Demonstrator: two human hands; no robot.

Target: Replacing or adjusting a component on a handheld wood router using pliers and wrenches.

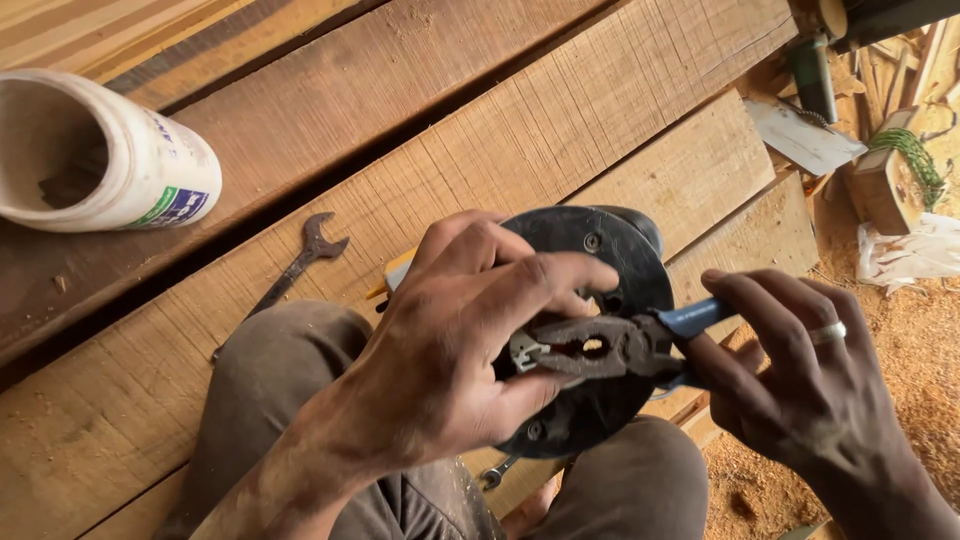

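Observation:
My left hand (pixel 455 340) grips the round black base of a power tool (pixel 610 262), held up over my knees with its flat disc facing me. A pair of pliers with blue handles (pixel 600 348) lies across the disc, its jaws closed on a small metal part near the centre. My right hand (pixel 790 375), a ring on one finger, holds the blue handles from the right. A yellow part of the tool (pixel 398 270) shows behind my left hand.
Rough wooden planks (pixel 560 130) lie in front of me. An open-ended spanner (pixel 300 262) rests on one plank, and a white plastic tub (pixel 110 150) lies on its side at the upper left. Sawdust (pixel 900 340), scrap wood and a wooden block (pixel 885 185) lie at the right.

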